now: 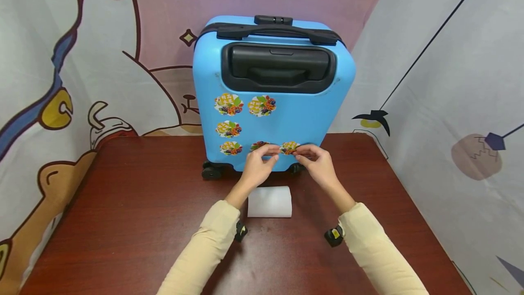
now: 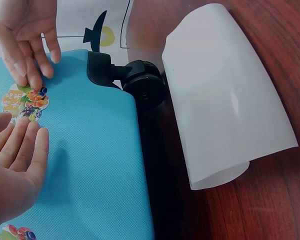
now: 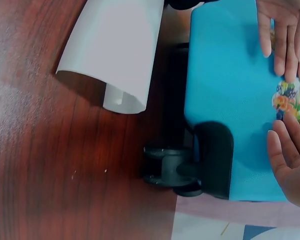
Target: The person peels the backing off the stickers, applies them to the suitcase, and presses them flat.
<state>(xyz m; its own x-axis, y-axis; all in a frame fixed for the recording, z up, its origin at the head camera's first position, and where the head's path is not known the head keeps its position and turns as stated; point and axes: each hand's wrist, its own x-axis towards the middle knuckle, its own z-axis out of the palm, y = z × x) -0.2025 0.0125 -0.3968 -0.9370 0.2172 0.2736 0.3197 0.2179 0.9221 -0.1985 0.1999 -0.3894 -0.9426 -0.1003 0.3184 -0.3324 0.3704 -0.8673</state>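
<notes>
A light-blue suitcase point(image 1: 311, 117) stands upright on the brown table, its front bearing several round fruit-print stickers. Low on that front, both hands meet at one round fruit sticker point(image 1: 289, 148). My left hand point(image 1: 258, 165) pinches its left edge between thumb and fingertips, the other fingers nearly straight. From the opposite side my right hand point(image 1: 320, 165) pinches the right edge. In the left wrist view the sticker point(image 2: 27, 101) lies close against the suitcase, fingertips at both edges. Another sticker point(image 1: 259, 144) just left of it is partly hidden by my left hand.
A curled white sheet point(image 1: 269, 202) lies on the table point(image 1: 135, 222) in front of the suitcase, between my forearms. Black wheels point(image 1: 211, 172) jut out at the suitcase's base. Printed cloth point(image 1: 442, 81) hangs behind and beside the table.
</notes>
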